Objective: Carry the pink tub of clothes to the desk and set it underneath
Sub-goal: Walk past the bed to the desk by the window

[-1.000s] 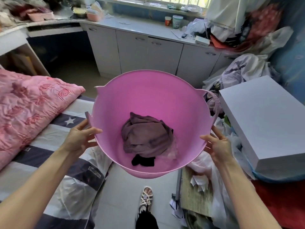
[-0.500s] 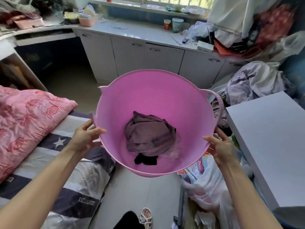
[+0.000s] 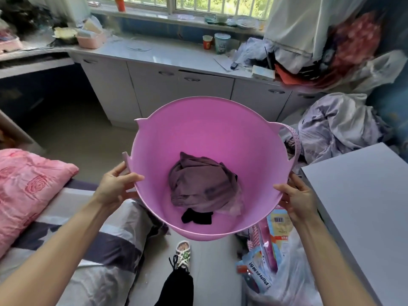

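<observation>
I hold the pink tub (image 3: 212, 133) up in front of me, above the floor. My left hand (image 3: 116, 185) grips its left rim and my right hand (image 3: 297, 198) grips its right rim. Inside lie a crumpled mauve garment (image 3: 201, 182) and a small black cloth (image 3: 196, 216). The white desk (image 3: 170, 56) runs along the window wall ahead, with cabinet doors (image 3: 176, 89) below it. A dark open space under the desk (image 3: 44, 93) lies at the far left.
A bed with a striped cover (image 3: 88, 239) and pink quilt (image 3: 26, 186) is on my left. A white box (image 3: 362, 208) and plastic bags (image 3: 276, 272) crowd the right. Piled clothes (image 3: 337, 124) sit by the right cabinets. My sandalled foot (image 3: 183, 255) stands on a narrow floor strip.
I have stepped forward with the tub; the desk and cabinets are closer and the bed and white box have slid back toward me. Both hands keep their hold.
</observation>
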